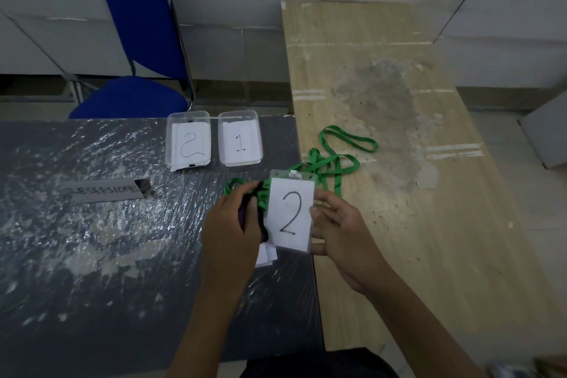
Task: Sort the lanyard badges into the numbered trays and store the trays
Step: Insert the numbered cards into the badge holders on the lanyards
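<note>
Green lanyard (333, 159) was bunched in the left hand (236, 218), likely to keep it from trailing; right hand (334, 224) pinched the badge (290, 213) marked 2, face up to read. Beyond sat tray 2 (188, 139) and tray 1 (240, 138) on the plastic-wrapped dark table (92, 239), wooden table (399, 101) beside, blue chair (138, 40) behind.
</note>
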Demonstrator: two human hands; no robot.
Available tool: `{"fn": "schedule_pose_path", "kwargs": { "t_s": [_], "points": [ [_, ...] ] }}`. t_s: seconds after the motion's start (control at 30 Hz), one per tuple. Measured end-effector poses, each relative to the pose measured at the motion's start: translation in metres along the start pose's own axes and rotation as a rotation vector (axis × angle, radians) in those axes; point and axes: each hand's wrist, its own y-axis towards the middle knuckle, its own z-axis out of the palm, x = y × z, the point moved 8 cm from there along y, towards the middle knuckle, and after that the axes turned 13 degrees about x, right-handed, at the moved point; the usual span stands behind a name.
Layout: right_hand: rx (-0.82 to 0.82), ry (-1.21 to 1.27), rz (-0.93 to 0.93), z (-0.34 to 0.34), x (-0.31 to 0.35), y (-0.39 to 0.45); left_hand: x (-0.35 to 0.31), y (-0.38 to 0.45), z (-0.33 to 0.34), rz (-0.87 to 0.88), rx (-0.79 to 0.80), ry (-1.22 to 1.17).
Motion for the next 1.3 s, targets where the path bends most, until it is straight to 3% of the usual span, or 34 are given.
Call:
{"fn": "schedule_pose_path", "kwargs": {
  "t_s": [0.27, 0.43, 0.57, 0.67, 0.83, 0.97, 1.03, 1.17, 1.3],
  "points": [
    [0.010, 0.003, 0.021, -0.005, -0.002, 0.002, 0.014, -0.009, 0.017, -0.126, 0.189, -0.179],
    [-0.042, -0.048, 0.044, -0.010, -0.008, 0.004, 0.001, -0.012, 0.014, -0.058, 0.102, -0.130],
    [-0.215, -0.315, -0.003, -0.021, 0.002, 0.000, -0.005, -0.013, 0.015, -0.026, 0.072, -0.137],
    [-0.252, -0.456, -0.066, -0.015, 0.013, -0.006, -0.019, -0.014, 0.016, 0.045, 0.051, -0.001],
    [-0.101, -0.281, -0.017, 0.007, -0.001, -0.003, -0.042, -0.023, 0.035, 0.158, 0.097, 0.144],
    [-0.132, -0.127, 0.051, -0.005, -0.010, -0.002, -0.048, -0.028, 0.042, 0.212, 0.118, 0.090],
    [-0.141, -0.035, 0.106, -0.014, -0.015, -0.002, -0.043, -0.031, 0.037, 0.151, 0.117, -0.055],
    [-0.155, 0.097, 0.161, -0.024, -0.019, -0.007, -0.015, -0.030, 0.028, -0.127, 0.080, -0.381],
    [-0.054, 0.012, 0.168, -0.016, -0.018, -0.011, -0.039, -0.022, 0.035, 0.118, 0.238, -0.146]
  ]
}}
